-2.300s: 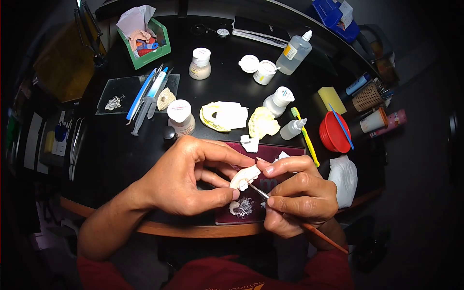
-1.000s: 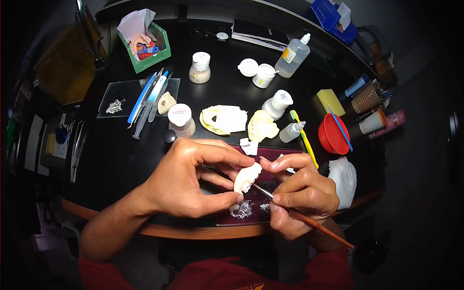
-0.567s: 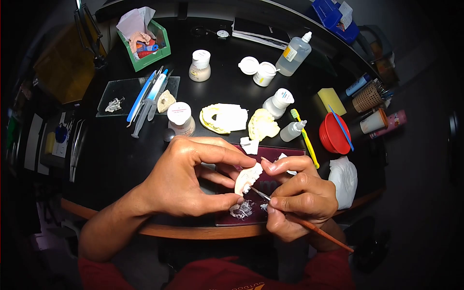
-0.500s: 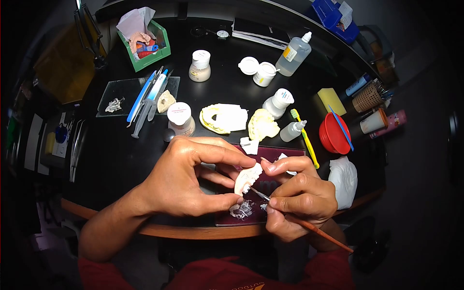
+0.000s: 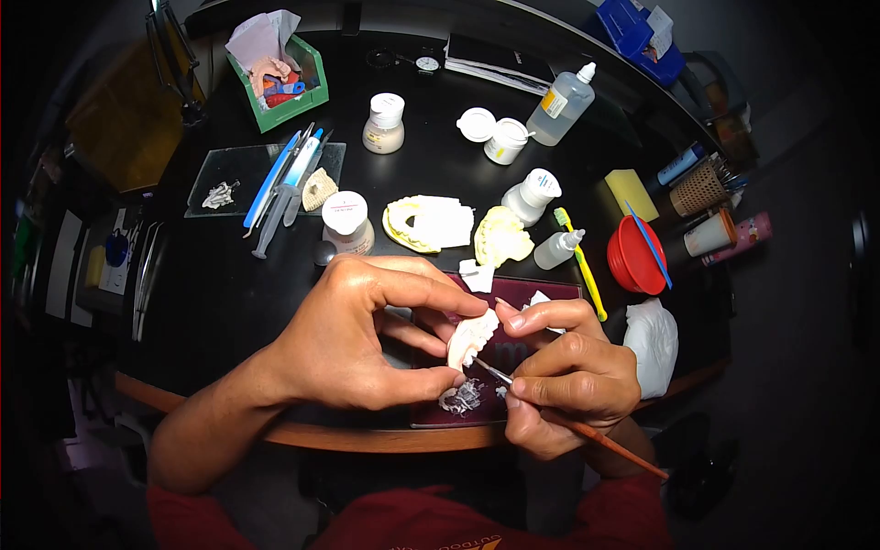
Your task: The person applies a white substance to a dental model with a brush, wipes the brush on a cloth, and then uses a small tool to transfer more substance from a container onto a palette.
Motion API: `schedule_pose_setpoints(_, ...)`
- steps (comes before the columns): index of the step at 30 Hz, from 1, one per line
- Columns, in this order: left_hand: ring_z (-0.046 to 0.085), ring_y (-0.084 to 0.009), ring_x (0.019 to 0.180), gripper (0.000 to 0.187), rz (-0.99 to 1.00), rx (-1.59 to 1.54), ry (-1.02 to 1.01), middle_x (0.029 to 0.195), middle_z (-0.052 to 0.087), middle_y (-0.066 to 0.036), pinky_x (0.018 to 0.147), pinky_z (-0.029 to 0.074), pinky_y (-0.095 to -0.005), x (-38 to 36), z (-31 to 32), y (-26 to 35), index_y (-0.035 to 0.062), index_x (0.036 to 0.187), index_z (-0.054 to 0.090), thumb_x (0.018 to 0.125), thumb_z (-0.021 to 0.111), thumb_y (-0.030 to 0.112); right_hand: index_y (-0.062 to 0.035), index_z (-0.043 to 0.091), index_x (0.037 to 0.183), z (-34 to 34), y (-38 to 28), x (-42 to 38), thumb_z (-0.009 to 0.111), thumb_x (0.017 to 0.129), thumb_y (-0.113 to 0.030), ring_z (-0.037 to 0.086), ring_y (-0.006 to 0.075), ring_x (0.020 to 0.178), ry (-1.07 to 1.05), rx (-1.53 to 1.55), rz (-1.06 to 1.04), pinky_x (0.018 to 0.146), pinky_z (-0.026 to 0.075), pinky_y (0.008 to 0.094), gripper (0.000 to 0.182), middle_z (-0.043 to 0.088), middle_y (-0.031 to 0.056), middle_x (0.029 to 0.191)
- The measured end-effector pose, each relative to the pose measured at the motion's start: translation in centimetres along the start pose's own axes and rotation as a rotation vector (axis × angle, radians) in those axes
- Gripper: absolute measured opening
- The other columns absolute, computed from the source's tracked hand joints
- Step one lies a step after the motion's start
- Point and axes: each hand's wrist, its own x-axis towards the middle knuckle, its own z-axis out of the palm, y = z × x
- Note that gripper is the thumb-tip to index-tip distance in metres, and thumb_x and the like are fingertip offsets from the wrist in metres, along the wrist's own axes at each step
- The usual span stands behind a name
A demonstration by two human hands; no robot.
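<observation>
My left hand (image 5: 367,335) grips a pale pink and white dental model (image 5: 470,340) between thumb and fingers, its row of teeth facing right. In my right hand (image 5: 577,376) is a fine paintbrush (image 5: 587,431) with a reddish wooden handle, held like a pen. The brush's dark tip lies right at the lower teeth of the model. The right index finger reaches close to the model's upper end. Below, a heap of grey-white shavings (image 5: 460,398) rests on a dark red mat (image 5: 541,286).
Yellowish plaster models (image 5: 502,236) and a white-capped jar (image 5: 348,225) stand behind my hands. To the right are a toothbrush (image 5: 585,275), a red rubber bowl (image 5: 632,258) and a crumpled white tissue (image 5: 651,348). Tools lie on a glass plate (image 5: 206,188); a green bin (image 5: 293,105) stands behind it.
The view has shifted slightly. Both hands keep their holds, and the brush tip has moved a little away from the white spot on the model's lower teeth.
</observation>
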Motion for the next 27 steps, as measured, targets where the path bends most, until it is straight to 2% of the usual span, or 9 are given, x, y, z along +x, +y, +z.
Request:
schedule_pose_setpoints(15, 0.074, -0.019, 0.099, 0.05, 0.009, 0.037, -0.012, 0.112, 0.071, -0.015, 0.083, 0.068, -0.0294, 0.0, -0.18, -0.06, -0.0053, 0.121, 0.074, 0.073, 0.089, -0.004, -0.0007, 0.074, 0.085, 0.17, -0.17, 0.09, 0.077, 0.064, 0.008, 0.072, 0.0366, 0.103, -0.012, -0.009, 0.01, 0.087, 0.062, 0.0486, 0.023, 0.068, 0.0075, 0.078)
schedule_pose_setpoints(27, 0.073, -0.0155, 0.094, 0.05, 0.012, 0.045, -0.023, 0.109, 0.071, -0.014, 0.081, 0.067, -0.0268, -0.07, -0.28, -0.14, -0.0059, 0.121, 0.074, 0.074, 0.089, -0.004, 0.0002, 0.073, 0.083, 0.17, -0.16, 0.09, 0.076, 0.064, 0.008, 0.071, 0.0371, 0.102, -0.045, -0.003, -0.009, 0.092, 0.064, 0.0541, 0.021, 0.067, 0.0087, 0.079)
